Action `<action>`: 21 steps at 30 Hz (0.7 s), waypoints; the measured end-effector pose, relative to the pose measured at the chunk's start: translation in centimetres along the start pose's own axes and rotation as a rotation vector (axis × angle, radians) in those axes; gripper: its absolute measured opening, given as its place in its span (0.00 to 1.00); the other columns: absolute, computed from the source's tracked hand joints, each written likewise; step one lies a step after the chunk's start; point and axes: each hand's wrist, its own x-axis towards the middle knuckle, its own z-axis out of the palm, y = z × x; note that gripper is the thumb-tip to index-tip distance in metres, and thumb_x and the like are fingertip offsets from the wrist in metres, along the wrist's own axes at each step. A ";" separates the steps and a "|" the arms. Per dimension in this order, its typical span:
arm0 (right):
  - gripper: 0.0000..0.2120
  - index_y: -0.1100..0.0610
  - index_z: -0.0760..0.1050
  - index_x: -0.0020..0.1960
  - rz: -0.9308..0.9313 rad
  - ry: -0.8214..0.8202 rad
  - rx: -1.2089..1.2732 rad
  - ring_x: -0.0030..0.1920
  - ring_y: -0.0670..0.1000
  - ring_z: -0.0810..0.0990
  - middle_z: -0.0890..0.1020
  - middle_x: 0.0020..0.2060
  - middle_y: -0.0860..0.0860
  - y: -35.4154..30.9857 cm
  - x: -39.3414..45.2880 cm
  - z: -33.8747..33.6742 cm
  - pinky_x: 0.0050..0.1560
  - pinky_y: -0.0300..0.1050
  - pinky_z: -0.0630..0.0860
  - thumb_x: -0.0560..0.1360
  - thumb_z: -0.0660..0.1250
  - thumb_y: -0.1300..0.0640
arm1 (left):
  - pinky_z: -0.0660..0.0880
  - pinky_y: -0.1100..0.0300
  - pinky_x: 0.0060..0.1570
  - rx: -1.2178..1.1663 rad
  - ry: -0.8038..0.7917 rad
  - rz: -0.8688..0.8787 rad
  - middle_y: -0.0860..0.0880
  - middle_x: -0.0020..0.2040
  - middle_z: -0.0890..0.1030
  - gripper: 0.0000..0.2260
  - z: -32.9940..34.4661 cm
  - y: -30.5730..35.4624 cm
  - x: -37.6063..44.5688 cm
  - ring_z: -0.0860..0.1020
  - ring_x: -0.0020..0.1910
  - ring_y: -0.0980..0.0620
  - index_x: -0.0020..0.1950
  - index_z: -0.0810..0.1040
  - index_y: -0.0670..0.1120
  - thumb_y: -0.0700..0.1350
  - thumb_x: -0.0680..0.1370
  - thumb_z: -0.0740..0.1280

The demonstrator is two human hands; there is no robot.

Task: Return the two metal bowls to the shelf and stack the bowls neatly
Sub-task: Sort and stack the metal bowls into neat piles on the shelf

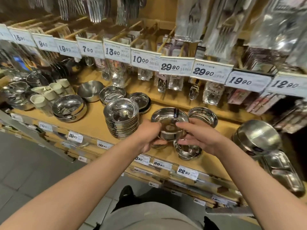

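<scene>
Both hands hold one shiny metal bowl [169,123] up over the front part of the wood shelf [93,125], near the middle. The left hand [147,135] grips the bowl's left rim w/ curled fingers. The right hand [199,138] grips its right rim, thumb on top. The bowl sits level & has a dark sticker on the far rim.

Right under the hands, close to the shelf's front edge, is a smaller bowl [187,150]. Another bit of metal peeks out under the left hand; can't tell what it is.

Just left of the held bowl is a tall stack of bowls [122,118]. Just right & behind is a short bowl stack [203,116]. More bowls sit toward the back, & a big wide bowl [69,107] is nearer the left end. Pale cups [49,93] stand at the far left. A big steel pot [257,136] leans at the right end. Price tags [176,66] hang in a row above, w/ packs of spoons [194,90] under them.
</scene>
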 end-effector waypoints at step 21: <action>0.09 0.62 0.70 0.59 0.051 0.513 0.220 0.37 0.56 0.87 0.83 0.47 0.62 6.2 -4.9 -6.0 0.34 0.45 0.85 0.79 0.64 0.66 | 0.76 0.60 0.25 0.304 0.063 -0.188 0.40 0.46 0.86 0.09 6.8 -11.2 6.1 0.82 0.35 0.47 0.52 0.77 0.38 0.44 0.79 0.70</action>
